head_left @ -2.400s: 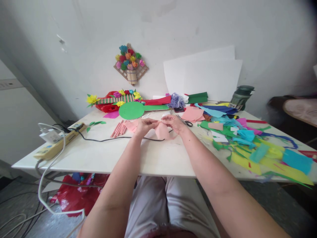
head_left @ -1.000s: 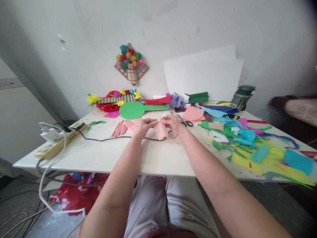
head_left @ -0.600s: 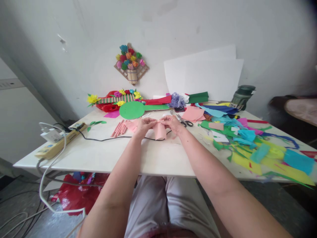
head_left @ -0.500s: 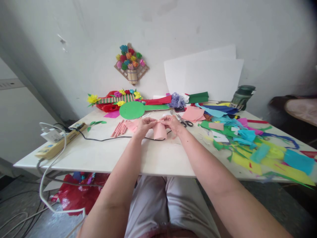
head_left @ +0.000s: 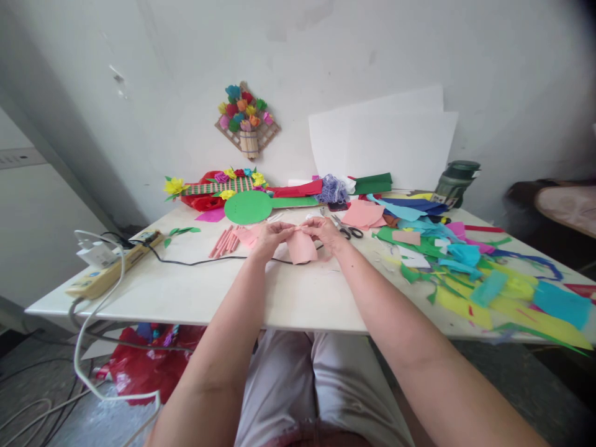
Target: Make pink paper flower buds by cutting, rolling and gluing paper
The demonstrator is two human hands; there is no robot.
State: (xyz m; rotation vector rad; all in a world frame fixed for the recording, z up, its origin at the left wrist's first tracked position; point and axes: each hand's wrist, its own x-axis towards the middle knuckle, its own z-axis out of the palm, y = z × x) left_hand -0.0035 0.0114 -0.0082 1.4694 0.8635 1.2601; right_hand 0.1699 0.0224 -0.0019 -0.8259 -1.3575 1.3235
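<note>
The left hand [head_left: 275, 237] and the right hand [head_left: 328, 232] are meeting over the middle of the table [head_left: 186, 298], and both are pinching the upper edge of a small pink paper sheet [head_left: 302, 249] between thumb and fingers; the grip of each is closing on that paper, the fingertips nearly touching. The sheet is hanging from the fingers toward the person, its lower edge curving slightly and overlapping a black cable [head_left: 200, 261] that is running across the tabletop from the left. Just beside the left hand, a loose pink piece [head_left: 248, 236] is lying next to a cluster of thin pink rolls [head_left: 224, 242]. Close to the right hand, a pair of scissors [head_left: 356, 232] is resting with its dark handles toward the right, and beyond it a stack of pink paper [head_left: 363, 214] is lying flat. Behind the hands, a green disc [head_left: 248, 207] is reaching rightward with a long green strip [head_left: 293, 202]. Farther right, yellow paper [head_left: 460, 305] and blue paper [head_left: 561, 302] are spreading among other scraps, while a dark bottle [head_left: 458, 183] is standing near the wall. At the left, a power strip [head_left: 105, 276] is holding a white charger [head_left: 97, 255].
</note>
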